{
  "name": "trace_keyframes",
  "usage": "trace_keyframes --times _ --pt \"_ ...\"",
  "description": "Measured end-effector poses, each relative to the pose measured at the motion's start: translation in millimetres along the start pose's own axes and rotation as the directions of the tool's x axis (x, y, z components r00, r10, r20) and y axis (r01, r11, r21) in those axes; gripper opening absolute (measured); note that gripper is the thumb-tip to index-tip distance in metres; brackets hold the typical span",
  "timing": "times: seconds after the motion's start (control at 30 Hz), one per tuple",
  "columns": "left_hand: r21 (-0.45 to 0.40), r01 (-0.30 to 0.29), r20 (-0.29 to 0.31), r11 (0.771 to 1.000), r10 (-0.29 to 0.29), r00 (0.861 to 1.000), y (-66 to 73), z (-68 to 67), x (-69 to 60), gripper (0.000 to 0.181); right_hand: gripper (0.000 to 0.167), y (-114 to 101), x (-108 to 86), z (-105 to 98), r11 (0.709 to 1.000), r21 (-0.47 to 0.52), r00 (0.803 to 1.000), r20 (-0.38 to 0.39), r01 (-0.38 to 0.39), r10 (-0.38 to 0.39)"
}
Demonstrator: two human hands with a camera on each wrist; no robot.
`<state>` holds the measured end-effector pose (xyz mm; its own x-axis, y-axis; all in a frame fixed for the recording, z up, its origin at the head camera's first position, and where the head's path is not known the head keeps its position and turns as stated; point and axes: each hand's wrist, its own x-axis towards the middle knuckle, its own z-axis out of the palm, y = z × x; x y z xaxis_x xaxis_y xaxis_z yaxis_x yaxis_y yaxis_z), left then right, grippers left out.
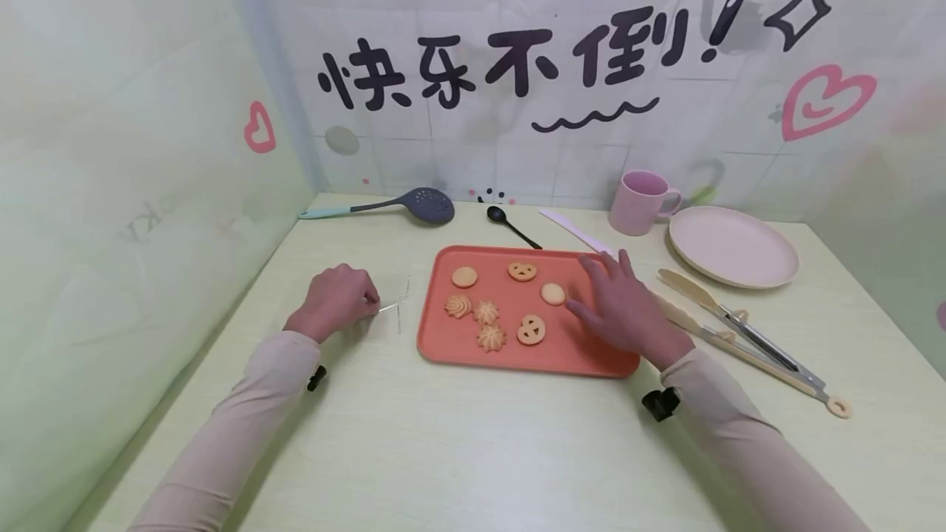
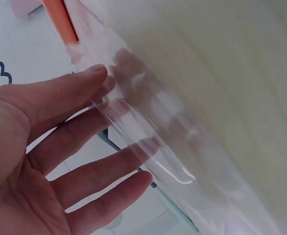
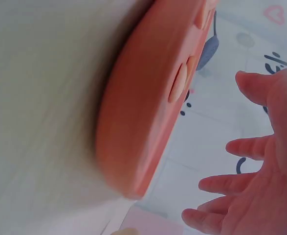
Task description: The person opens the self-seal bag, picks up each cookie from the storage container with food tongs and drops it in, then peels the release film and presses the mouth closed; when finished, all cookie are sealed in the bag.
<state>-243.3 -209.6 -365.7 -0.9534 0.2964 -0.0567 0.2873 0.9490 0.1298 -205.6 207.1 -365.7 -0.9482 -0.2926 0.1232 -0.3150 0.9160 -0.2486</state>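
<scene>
My left hand [image 1: 336, 302] pinches a clear plastic piece [image 1: 399, 304] between thumb and index finger, left of the tray. In the left wrist view the see-through plastic [image 2: 172, 161] looks thin and glossy, with the other fingers of the hand [image 2: 50, 147] spread behind or against it; its full shape cannot be made out. Over the right part of the orange tray [image 1: 458, 356] hovers my right hand [image 1: 624, 302], fingers spread and holding nothing. Several cookies lie on the tray: a round one [image 1: 553, 294] near the right thumb, a pretzel-shaped one [image 1: 530, 330] and a swirled one [image 1: 457, 306].
Tongs [image 1: 746, 343] lie right of the tray, partly behind the right hand. A pink plate [image 1: 733, 246] and a pink mug [image 1: 641, 202] stand at the back right. Along the back lie a slotted spoon [image 1: 429, 206], a black spoon [image 1: 510, 224] and a pink knife [image 1: 572, 228].
</scene>
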Motion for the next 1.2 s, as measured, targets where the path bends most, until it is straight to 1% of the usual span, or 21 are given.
trace_keyframes --times 0.07,0.17,0.23,0.33,0.47,0.53,0.6,0.67,0.73,0.8,0.87,0.93,1.0,1.07,1.2 --pt "-0.007 0.0 -0.025 1.0 0.0 1.0 -0.7 -2.3 -0.9 0.012 0.07 -4.6 1.5 0.8 0.999 0.045 1.0 -0.011 0.02 -0.02" --pt "-0.041 0.011 -0.068 0.999 -0.014 0.998 -3.0 -7.6 -5.0 0.014 0.067 -15.3 3.8 2.3 0.992 0.111 0.998 -0.021 0.056 -0.054" --pt "-0.056 0.007 -0.098 0.998 -0.013 0.995 -4.8 -11.7 -8.9 0.017 0.066 -24.7 5.8 3.5 0.983 0.16 0.996 -0.028 0.094 -0.09" --pt "-0.071 -0.004 -0.139 0.997 -0.006 0.99 -5.9 -17.5 -14.9 0.019 0.065 -42.1 8.3 4.3 0.968 0.204 0.99 -0.028 0.144 -0.141" --pt "-0.069 -0.031 -0.196 0.997 0.017 0.98 -2.7 -23.8 -20.3 0.021 0.063 -65.2 11.6 6.8 0.945 0.267 0.981 -0.012 0.191 -0.195" --pt "-0.062 -0.046 -0.218 0.997 0.031 0.975 0.8 -26.8 -21.7 0.023 0.063 -75.4 13.0 9.1 0.931 0.307 0.978 0.004 0.199 -0.211" --pt "-0.049 -0.068 -0.235 0.997 0.054 0.97 5.9 -30.1 -22.6 0.024 0.062 -84.8 15.0 12.6 0.909 0.366 0.975 0.023 0.197 -0.22" --pt "-0.03 -0.086 -0.247 0.996 0.076 0.966 11.4 -33.1 -23.2 0.025 0.06 -94.2 17.8 16.6 0.872 0.448 0.972 0.03 0.196 -0.234" --pt "0.0 -0.112 -0.262 0.994 0.108 0.959 17.6 -35.0 -22.9 0.024 0.057 -103.4 21.6 21.1 0.815 0.541 0.967 0.01 0.208 -0.253" --pt "0.028 -0.14 -0.284 0.99 0.142 0.948 23.4 -35.6 -21.8 0.022 0.052 -112.7 26.0 25.2 0.756 0.611 0.963 -0.039 0.234 -0.267" --pt "0.049 -0.165 -0.301 0.985 0.172 0.938 29.4 -35.3 -20.5 0.021 0.045 -121.4 31.0 28.1 0.704 0.661 0.959 -0.095 0.261 -0.267" --pt "0.064 -0.184 -0.315 0.981 0.195 0.929 35.6 -35.2 -19.4 0.02 0.039 -128.9 36.6 30.6 0.667 0.693 0.958 -0.14 0.275 -0.25" --pt "0.063 -0.199 -0.317 0.978 0.209 0.925 41.8 -35.3 -18.8 0.02 0.034 -135.1 42.1 32.0 0.634 0.726 0.962 -0.157 0.266 -0.223" --pt "0.062 -0.211 -0.314 0.976 0.22 0.924 46.9 -35.3 -18.7 0.021 0.03 -139.2 47.0 33.6 0.603 0.762 0.97 -0.146 0.234 -0.192" --pt "0.055 -0.244 -0.323 0.968 0.248 0.913 53.6 -33.9 -19.3 0.022 0.023 -143.2 52.8 37.1 0.561 0.81 0.984 -0.11 0.17 -0.139"
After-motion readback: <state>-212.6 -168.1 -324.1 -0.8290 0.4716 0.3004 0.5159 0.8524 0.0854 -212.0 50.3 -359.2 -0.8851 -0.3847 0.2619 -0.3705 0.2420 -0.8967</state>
